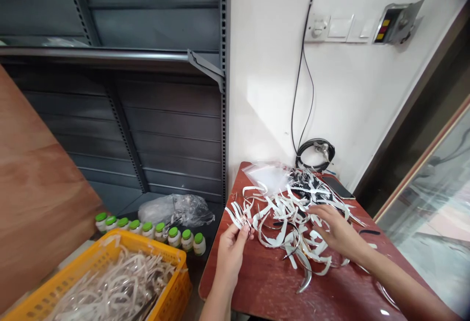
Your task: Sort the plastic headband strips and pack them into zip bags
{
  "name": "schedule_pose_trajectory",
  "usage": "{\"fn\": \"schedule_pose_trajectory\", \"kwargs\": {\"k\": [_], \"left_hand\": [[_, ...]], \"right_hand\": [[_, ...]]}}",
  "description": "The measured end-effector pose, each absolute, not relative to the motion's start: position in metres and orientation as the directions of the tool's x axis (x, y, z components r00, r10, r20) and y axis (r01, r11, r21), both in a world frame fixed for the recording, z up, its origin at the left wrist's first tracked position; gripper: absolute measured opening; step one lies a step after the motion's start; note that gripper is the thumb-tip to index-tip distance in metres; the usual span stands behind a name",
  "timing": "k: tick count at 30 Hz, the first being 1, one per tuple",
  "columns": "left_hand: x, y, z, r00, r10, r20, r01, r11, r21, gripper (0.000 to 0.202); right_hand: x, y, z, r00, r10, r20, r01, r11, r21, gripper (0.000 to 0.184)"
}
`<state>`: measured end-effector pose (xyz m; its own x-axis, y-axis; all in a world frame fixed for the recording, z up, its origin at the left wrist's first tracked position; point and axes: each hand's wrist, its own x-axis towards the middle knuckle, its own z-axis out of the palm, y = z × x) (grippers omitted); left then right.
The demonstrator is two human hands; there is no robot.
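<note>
My left hand (232, 243) is closed around a small bunch of white curved strips (238, 212), their ends fanning out above the thumb and fingers. Over the right side of a loose pile of white and shiny curved strips (281, 208), my right hand (332, 228) reaches in with its fingers stretched out. Whether its fingertips touch a strip I cannot make out. The pile lies tangled on a reddish-brown table (253, 282). One shiny curved strip (305, 274) lies at the pile's near edge.
A clear plastic bag (268, 176), a dark phone (338, 187) and a coiled black cable (299, 157) are at the table's back. On the lower left, a yellow crate (179, 277) holds more strips, with several green-capped bottles (174, 236) behind it. Grey shelving (172, 144) stands left.
</note>
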<state>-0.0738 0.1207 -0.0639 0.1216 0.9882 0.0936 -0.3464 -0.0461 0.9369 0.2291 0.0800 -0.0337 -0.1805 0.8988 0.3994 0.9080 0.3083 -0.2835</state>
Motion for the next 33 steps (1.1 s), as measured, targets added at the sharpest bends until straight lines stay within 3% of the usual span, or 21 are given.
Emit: {"fn": "schedule_pose_trajectory", "kwargs": {"k": [2, 5, 10, 14, 19, 27, 31, 33], "left_hand": [[-0.074, 0.121, -0.064, 0.132, 0.987, 0.095, -0.343, -0.044, 0.938, 0.039], [-0.074, 0.121, -0.063, 0.134, 0.987, 0.089, -0.344, -0.038, 0.938, 0.038], [-0.078, 0.121, -0.062, 0.107, 0.992, 0.062, -0.347, -0.022, 0.938, 0.037], [-0.08, 0.12, -0.063, 0.104, 0.991, 0.081, -0.34, -0.041, 0.94, 0.035], [-0.079, 0.119, -0.063, 0.101, 0.988, 0.114, -0.34, -0.074, 0.937, 0.03], [-0.076, 0.118, -0.06, 0.118, 0.986, 0.114, -0.308, -0.073, 0.948, 0.034], [-0.076, 0.119, -0.063, 0.107, 0.989, 0.099, -0.308, -0.062, 0.949, 0.033], [-0.075, 0.119, -0.063, 0.098, 0.991, 0.086, -0.317, -0.051, 0.947, 0.035]], "right_hand": [[0.213, 0.081, -0.032, -0.308, 0.897, 0.317, 0.881, 0.394, -0.26, 0.036], [0.202, 0.086, -0.029, -0.334, 0.924, 0.189, 0.862, 0.38, -0.335, 0.027], [0.216, 0.093, -0.02, -0.103, 0.969, 0.223, 0.807, 0.213, -0.551, 0.017], [0.231, 0.094, -0.015, 0.104, 0.945, 0.31, 0.769, 0.122, -0.628, 0.02], [0.241, 0.091, -0.02, 0.275, 0.891, 0.361, 0.773, 0.019, -0.635, 0.025], [0.259, 0.088, -0.04, 0.304, 0.908, 0.289, 0.719, -0.019, -0.695, 0.028], [0.254, 0.075, -0.034, 0.265, 0.875, 0.406, 0.834, 0.003, -0.552, 0.025], [0.241, 0.065, -0.03, 0.156, 0.914, 0.375, 0.868, 0.054, -0.493, 0.02]]}}
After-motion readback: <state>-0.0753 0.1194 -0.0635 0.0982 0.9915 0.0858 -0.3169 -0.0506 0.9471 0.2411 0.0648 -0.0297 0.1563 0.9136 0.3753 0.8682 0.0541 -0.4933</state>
